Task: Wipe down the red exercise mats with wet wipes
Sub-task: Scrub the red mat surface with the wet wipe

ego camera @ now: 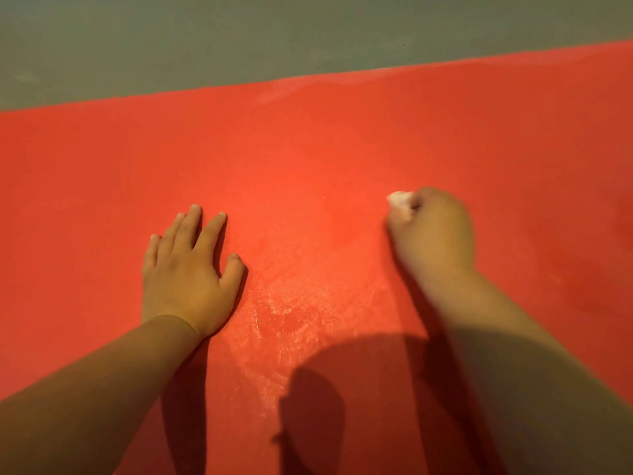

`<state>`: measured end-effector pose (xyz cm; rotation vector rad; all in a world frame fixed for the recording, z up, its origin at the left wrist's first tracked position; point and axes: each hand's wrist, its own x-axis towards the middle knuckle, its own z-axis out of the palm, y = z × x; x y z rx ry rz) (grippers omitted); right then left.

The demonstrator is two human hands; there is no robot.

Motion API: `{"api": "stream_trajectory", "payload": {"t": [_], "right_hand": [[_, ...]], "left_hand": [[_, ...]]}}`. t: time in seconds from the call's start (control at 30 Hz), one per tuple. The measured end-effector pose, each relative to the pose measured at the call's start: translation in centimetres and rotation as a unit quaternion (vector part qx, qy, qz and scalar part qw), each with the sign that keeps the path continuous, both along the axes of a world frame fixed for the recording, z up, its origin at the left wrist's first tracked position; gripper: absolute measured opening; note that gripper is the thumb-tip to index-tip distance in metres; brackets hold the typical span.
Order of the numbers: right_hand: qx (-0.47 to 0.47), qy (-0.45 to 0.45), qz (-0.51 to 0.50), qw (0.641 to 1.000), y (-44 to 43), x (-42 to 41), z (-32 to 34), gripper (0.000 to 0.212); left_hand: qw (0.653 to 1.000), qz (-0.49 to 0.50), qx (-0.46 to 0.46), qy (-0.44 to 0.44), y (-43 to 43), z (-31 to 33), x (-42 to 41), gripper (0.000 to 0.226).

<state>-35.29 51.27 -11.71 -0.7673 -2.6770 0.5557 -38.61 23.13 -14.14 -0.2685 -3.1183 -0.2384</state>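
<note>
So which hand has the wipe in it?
The right hand: it grips a bunched white wipe. The left hand just lies flat on the red mat, holding nothing.

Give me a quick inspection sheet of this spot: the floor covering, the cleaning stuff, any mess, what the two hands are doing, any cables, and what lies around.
Surface: smooth red exercise mat, with wet glossy streaks between the two hands.
Job's things: crumpled white wet wipe, bunched up and held down at the mat.
Clutter: nothing seen.
Hands: left hand lies flat on the mat, fingers spread; right hand grips the wipe and looks blurred.
Cables: nothing seen.
Surroundings: grey-green floor beyond the mat's far edge; a dark shadow falls on the near part of the mat.
</note>
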Motion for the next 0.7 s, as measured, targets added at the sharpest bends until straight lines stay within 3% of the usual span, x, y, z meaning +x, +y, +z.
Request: {"api": "stream_trajectory", "payload": {"t": [0.1, 0.17, 0.23, 0.37, 0.43, 0.47, 0.53, 0.6, 0.63, 0.7], "right_hand": [[-0.009, 0.016, 0.230, 0.973, -8.0, 1.6, 0.2, 0.010], [-0.002, -0.012, 0.349, 0.937, -8.9, 2.1, -0.1, 0.014], [-0.005, -0.024, 0.317, 0.948, -5.4, 1.1, -0.3, 0.015], [0.049, -0.007, 0.035, 0.998, 3.6, -0.7, -0.1, 0.021], [0.021, 0.005, -0.013, 1.000, 2.4, -1.0, 0.1, 0.019], [0.014, 0.019, 0.021, 1.000, 0.2, -1.0, 0.1, 0.013], [0.018, 0.058, 0.184, 0.981, -5.4, -0.1, 0.1, 0.002], [0.025, 0.016, 0.366, 0.930, -9.1, 1.2, -0.1, 0.009], [0.022, -0.002, 0.408, 0.913, -8.7, 1.1, -0.3, 0.014], [0.015, -0.011, 0.353, 0.935, -5.0, -0.1, -0.5, 0.018]], "left_hand": [[1.000, 0.002, -0.001, 0.002, 0.1, 0.1, 0.0, 0.069], [1.000, -0.002, 0.001, 0.005, 0.1, 0.1, 0.0, 0.069], [1.000, -0.004, 0.007, 0.004, 0.1, 0.0, -0.1, 0.069], [1.000, -0.004, 0.006, 0.005, 0.1, 0.0, -0.3, 0.068], [1.000, -0.003, 0.006, 0.005, 0.2, 0.2, -0.4, 0.068], [1.000, -0.002, 0.006, 0.005, 0.2, 0.3, -0.4, 0.068], [1.000, 0.001, 0.008, 0.007, 0.3, 0.4, -0.3, 0.068], [1.000, 0.002, 0.007, 0.007, 0.2, 0.4, -0.3, 0.068], [1.000, 0.001, 0.006, 0.007, 0.2, 0.4, -0.3, 0.068], [1.000, 0.000, 0.005, 0.005, 0.2, 0.5, -0.4, 0.068]]}}
